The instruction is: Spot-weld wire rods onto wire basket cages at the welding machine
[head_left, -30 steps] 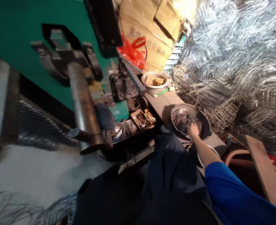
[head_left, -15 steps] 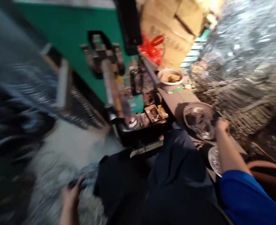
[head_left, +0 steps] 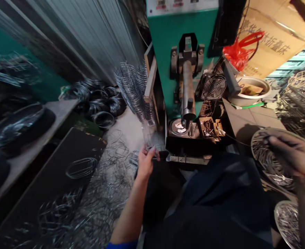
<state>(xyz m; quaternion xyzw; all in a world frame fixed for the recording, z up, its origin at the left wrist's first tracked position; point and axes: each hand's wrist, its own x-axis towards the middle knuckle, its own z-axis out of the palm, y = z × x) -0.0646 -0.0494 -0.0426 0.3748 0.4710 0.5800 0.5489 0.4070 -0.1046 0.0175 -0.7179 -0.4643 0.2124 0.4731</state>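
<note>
My left hand (head_left: 145,162) reaches forward beside my left knee, its fingers curled and thumb bent in. A faint, blurred wire shape (head_left: 152,136) shows just above its fingertips; whether the hand grips it is unclear. Over a round bowl (head_left: 255,136) of bent wire pieces (head_left: 271,166), my right hand (head_left: 289,148) has thumb and fingers pinched together. What lies in that pinch is too blurred to name. Ahead stands a green machine (head_left: 163,69) with a thick metal arm (head_left: 188,86) pointing toward me. A round dish (head_left: 179,127) sits below the arm's end.
Stacked wire rings (head_left: 131,86) lean left of the machine. Loose wire (head_left: 103,200) litters the floor, beside a dark board (head_left: 61,166). A white bowl (head_left: 256,95), a red plastic bag (head_left: 238,55) and a cardboard box (head_left: 279,38) stand at the right. Another wire-filled bowl (head_left: 277,214) is nearer me.
The view has swung left, so the machine now appears farther right. My left hand has come up and forward from low beside my leg. My right hand stays at the wire-filled bowl.
</note>
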